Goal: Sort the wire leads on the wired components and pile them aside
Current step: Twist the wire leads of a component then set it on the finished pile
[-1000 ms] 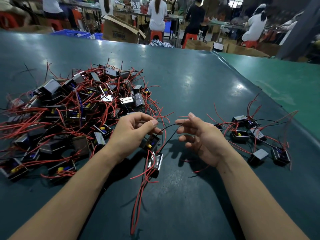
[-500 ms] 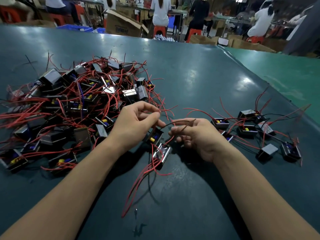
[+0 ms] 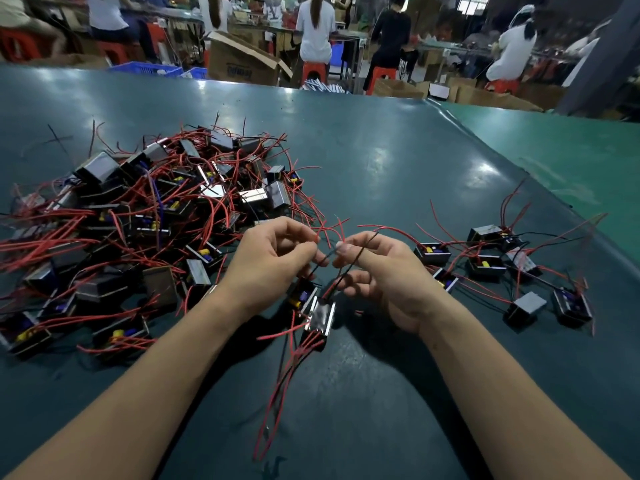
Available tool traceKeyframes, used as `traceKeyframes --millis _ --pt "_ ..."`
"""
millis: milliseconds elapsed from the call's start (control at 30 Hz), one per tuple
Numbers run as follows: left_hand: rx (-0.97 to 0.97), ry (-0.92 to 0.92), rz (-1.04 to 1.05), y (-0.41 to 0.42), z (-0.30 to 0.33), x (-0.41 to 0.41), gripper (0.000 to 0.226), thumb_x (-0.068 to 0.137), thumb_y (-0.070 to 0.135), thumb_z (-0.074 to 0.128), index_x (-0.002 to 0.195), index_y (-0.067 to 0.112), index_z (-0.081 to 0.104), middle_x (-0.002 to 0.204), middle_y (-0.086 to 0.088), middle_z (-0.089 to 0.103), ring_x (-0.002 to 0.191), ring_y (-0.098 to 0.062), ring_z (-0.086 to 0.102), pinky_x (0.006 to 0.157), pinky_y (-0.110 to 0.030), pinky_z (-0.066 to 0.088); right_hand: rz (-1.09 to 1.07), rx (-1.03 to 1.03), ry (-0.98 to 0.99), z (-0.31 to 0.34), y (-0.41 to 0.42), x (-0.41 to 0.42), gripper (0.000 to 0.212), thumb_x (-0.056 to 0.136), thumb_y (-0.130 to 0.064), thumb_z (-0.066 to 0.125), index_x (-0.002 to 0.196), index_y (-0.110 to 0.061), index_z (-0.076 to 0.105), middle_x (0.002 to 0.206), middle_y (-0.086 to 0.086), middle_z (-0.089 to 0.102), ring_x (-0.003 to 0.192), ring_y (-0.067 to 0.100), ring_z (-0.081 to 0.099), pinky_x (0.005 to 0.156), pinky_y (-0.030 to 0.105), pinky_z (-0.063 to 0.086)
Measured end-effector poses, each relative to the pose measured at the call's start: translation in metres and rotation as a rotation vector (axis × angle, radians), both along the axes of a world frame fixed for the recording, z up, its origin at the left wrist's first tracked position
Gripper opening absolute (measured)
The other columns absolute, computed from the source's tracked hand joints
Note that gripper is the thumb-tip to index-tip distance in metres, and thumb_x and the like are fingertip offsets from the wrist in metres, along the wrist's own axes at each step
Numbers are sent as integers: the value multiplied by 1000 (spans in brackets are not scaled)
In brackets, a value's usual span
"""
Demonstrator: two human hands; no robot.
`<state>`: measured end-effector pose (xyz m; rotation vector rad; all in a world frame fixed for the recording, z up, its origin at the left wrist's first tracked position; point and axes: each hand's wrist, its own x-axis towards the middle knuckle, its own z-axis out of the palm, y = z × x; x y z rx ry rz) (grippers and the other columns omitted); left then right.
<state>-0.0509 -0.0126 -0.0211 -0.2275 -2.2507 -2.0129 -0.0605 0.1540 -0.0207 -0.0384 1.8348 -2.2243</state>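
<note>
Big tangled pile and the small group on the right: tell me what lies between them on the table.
In the head view, between the big pile and the small group lie both hands, left hand and right hand, pinching black leads of a component.

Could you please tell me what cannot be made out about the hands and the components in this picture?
- Head view: where the left hand pinches its black lead is hidden by its curled fingers.
- Head view: the right hand palm is turned away; its grip on the black lead is partly hidden.
- Head view: the big pile is cut off by the left edge.
- Component markings: too small.
</note>
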Motion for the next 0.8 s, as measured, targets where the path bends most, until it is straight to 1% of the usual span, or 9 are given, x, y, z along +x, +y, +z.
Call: traceKeyframes --millis 67,133,233,367,433,500,633,733,800 --pt "111 -66 -47 2 2 2 14 91 -7 55 95 5 61 69 -6 72 57 -15 63 59 -21 55 3 10 18 1 0 1 9 89 -2 63 87 -10 60 75 8 64 45 16 60 42 21 49" --pt "172 -92 -104 3 4 3 13 92 -4 55 98 5 63 69 -5 72 59 -13 64 60 -20 54 21 20 32 1 2 1 13 88 -1 63 97 -9 61 80 11 68 48 18 62 44 22 50" --pt "130 -34 -113 2 4 4 9 89 -1 62 95 4 67 68 -2 71 63 -9 65 63 -17 53 11 30 54 2 4 2 19 87 2 64 101 -11 62 87 14 67 56 21 67 46 23 51" --pt "101 -14 -100 0 4 5 10 89 5 64 97 5 71 69 4 70 66 -5 63 64 -16 52 -19 159 113 6 10 2 20 88 3 61 97 -14 65 76 1 65 53 12 63 40 20 43" --pt "65 -10 -120 0 4 5 11 88 6 66 96 8 73 73 7 71 70 -3 62 66 -14 51 -11 130 66 10 15 1 25 87 8 54 94 -13 66 74 0 66 51 13 62 39 21 43" --pt "20 8 -115 1 3 6 11 87 6 67 92 12 75 75 7 72 71 -5 60 65 -13 49 -10 82 22 15 20 1 28 85 10 48 90 -10 66 73 2 66 51 15 62 40 20 44" --pt "41 18 -77 3 2 5 10 88 6 66 92 8 74 73 4 71 65 -7 63 64 -17 52 -10 -45 -17 19 25 -1 23 87 9 47 82 -6 63 68 7 63 53 17 64 43 20 49" --pt "67 17 -111 8 1 7 8 88 5 65 93 5 71 81 -4 74 71 -15 68 70 -26 54 17 -132 -6 18 22 0 27 87 13 43 78 -5 61 69 11 62 54 19 64 49 23 53" --pt "120 5 -146 12 1 9 9 86 2 65 94 1 68 82 -11 73 70 -20 68 70 -27 57 44 -187 2 18 21 0 28 88 11 43 77 -4 63 71 13 63 57 22 66 54 26 56"
